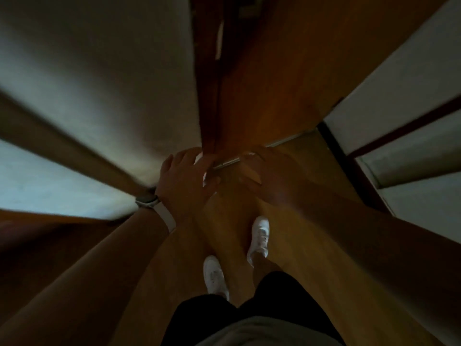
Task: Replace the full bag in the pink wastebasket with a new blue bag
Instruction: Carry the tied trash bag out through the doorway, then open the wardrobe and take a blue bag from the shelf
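Pretty dark, smeary hallway shot. Two hands are out mid-frame, close together. The left hand [185, 177] hangs loose with its fingers softly curled, holding nothing (one watch [147, 201] on that wrist). The right hand [268, 174] is too blurred to tell. Two white sneakers [260, 236] stand lower centre on the wood floor [229, 221], with one wooden door [274, 83] up top. The wastebasket isn't in view.

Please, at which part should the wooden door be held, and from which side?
No handle shows clearly in this dim picture. Probably best is the tall vertical edge of the wooden door, beside the left hand: long, straight, narrow enough for a grip to wrap. Come from the left, by the wall. Whether it stands ajar cannot be told.
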